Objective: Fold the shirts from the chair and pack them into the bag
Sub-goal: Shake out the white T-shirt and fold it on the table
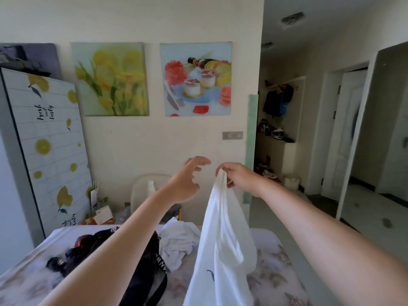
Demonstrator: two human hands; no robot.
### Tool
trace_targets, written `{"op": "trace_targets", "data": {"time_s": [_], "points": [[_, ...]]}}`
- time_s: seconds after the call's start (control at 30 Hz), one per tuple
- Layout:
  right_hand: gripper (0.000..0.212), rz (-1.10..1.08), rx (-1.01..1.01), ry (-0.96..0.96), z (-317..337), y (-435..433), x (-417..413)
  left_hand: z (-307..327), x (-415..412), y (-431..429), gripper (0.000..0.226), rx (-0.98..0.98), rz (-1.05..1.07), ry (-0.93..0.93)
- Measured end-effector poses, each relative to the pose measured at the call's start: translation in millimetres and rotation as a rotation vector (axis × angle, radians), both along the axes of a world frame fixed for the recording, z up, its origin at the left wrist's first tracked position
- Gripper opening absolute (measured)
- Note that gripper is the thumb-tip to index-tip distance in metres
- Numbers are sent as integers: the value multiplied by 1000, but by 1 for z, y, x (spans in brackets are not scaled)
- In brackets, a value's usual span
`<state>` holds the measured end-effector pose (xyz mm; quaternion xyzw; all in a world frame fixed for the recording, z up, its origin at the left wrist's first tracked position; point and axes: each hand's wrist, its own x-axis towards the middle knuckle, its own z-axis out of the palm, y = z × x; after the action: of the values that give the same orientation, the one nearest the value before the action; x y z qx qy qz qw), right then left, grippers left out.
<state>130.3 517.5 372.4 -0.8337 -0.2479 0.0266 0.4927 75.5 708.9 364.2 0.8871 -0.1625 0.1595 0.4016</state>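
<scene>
Shirt (223, 250) dangles from your right hand's (237, 177) pinch, held high to hang straight, while your left hand (187, 180) reaches spread, holding nothing.

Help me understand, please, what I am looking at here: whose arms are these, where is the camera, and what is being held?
There is no machine here: these are a person's two bare arms, and the single picture comes from a wide-angle camera worn on their head, looking forward and down.

The right hand pinches a white shirt by its top, so the cloth hangs down in front of the bed; that pinch is the only grip in the scene. The left hand is open with fingers spread, held up beside the shirt's top, and holds nothing.

On the flowered bed cover lie a black bag and a crumpled white garment. Behind the bed stands a pale chair against the wall.
</scene>
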Motion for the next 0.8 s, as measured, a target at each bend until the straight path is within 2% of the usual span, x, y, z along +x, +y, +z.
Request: {"op": "trace_targets", "data": {"time_s": [0.07,0.13,0.2,0.23,0.33,0.4,0.5,0.57,0.63,0.7,0.8], "points": [[33,70,44,88,-9,9,5,-14,16,-1,89,99,-67,36],[30,71,142,152,-21,15,14,-31,35,-7,98,11,-179,152],[25,37,269,213,-36,15,26,-47,55,-11,89,-137,-154,171],[26,20,324,253,-46,13,33,-52,63,-11,80,-143,-88,153],[39,-11,461,393,-79,2,49,-66,82,-8,44,50,69,92],[47,-61,357,384,-100,-8,53,-75,92,-7,21,156,101,66],[50,-75,-77,293,-136,-20,58,-84,102,-7,10,131,88,71],[63,-77,-257,266,-162,-22,65,-85,105,-4,8,93,41,58],[71,-124,-299,259,-177,-20,73,-82,108,2,16,45,-9,36],[68,-152,-322,256,-180,-16,81,-76,110,10,16,-2,-11,18],[46,-158,-288,295,-175,-10,89,-67,115,26,14,-85,111,-68]]}}
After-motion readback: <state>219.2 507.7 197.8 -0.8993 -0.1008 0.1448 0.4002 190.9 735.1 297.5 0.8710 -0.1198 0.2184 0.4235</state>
